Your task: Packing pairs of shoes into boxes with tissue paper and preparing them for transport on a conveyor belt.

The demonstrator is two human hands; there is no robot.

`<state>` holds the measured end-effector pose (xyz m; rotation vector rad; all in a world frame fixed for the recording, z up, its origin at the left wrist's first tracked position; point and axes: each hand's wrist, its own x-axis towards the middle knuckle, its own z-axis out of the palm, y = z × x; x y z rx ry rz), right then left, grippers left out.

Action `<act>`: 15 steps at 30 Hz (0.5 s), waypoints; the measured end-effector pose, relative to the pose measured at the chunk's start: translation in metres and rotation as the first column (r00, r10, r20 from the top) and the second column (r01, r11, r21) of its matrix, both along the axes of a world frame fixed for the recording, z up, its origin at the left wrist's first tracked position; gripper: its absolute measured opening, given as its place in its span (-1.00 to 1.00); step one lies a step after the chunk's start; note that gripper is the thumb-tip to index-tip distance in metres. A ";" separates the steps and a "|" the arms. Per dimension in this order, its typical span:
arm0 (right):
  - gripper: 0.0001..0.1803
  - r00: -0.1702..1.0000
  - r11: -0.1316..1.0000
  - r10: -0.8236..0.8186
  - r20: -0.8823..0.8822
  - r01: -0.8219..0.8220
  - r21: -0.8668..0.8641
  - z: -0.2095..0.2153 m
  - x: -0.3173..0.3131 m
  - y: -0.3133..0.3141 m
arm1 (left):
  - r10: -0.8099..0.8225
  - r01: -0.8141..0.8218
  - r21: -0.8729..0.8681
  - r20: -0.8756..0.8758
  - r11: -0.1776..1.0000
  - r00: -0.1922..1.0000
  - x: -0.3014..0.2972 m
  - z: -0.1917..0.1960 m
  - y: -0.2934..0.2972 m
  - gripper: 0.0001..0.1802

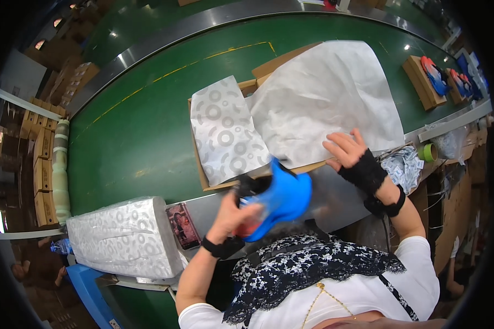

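Far left: flat cardboard pieces (41, 159) stacked on edge, and beside them an upright column of tape rolls (61, 170).

Lower left, on the metal edge of the bench (335, 200): a thick stack of patterned tissue sheets (123, 237) wrapped in clear film. Just right of it lies a small card with a picture (182, 225).

Behind these runs a green conveyor belt (137, 137), curved in this view, with a yellow line along it.

Centre: an open cardboard box (200, 164) sits at the near edge of the belt. One patterned tissue sheet (225, 131) drapes over its left side; a larger white paper sheet (329, 98) spreads over its right side and past the box rim.

Left hand (230, 216): raised in front of the box, its grip closed around a blue shoe (280, 197). The shoe is in the air, just below the box's near edge and close to the person's chest, toe pointing up and right. A black band circles the wrist.

Right hand (346, 149): fingers spread, palm down, resting on the lower right corner of the white paper sheet; holding nothing. A black lace cuff covers the wrist.

Right of that hand: a crumpled bundle of small printed packets (405, 167) and a green tape roll (428, 152) on the bench edge.

Far right, on the belt: further open boxes (420, 82) with blue and red shoes (434, 74) standing in them.
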<state>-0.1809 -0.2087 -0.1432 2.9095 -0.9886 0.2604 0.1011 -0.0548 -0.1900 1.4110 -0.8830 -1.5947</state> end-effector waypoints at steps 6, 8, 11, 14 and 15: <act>-0.62 0.916 0.942 0.221 0.335 -0.289 0.170 0.004 0.013 0.044 | 0.349 -0.437 0.046 -0.677 0.898 0.648 0.048 -0.003 -0.104 -0.42; -0.60 0.963 0.952 0.232 0.138 -0.254 0.170 -0.002 0.012 0.050 | 0.337 -0.379 0.101 -0.699 0.920 0.631 0.055 -0.027 -0.133 -0.40; -0.59 0.982 0.828 -0.017 0.187 -0.092 0.553 -0.034 -0.005 0.070 | 0.318 -0.214 0.314 -0.329 0.925 0.889 0.047 -0.075 -0.153 -0.44; -0.51 0.941 0.538 -0.280 0.189 -0.009 0.843 -0.041 0.000 0.070 | 0.187 -0.102 0.421 -0.166 0.901 0.968 0.037 -0.076 -0.154 -0.46; -0.50 0.791 0.365 -0.539 0.289 -0.090 0.927 -0.050 0.004 0.072 | 0.158 -0.067 0.477 -0.153 0.877 0.975 0.035 -0.072 -0.156 -0.46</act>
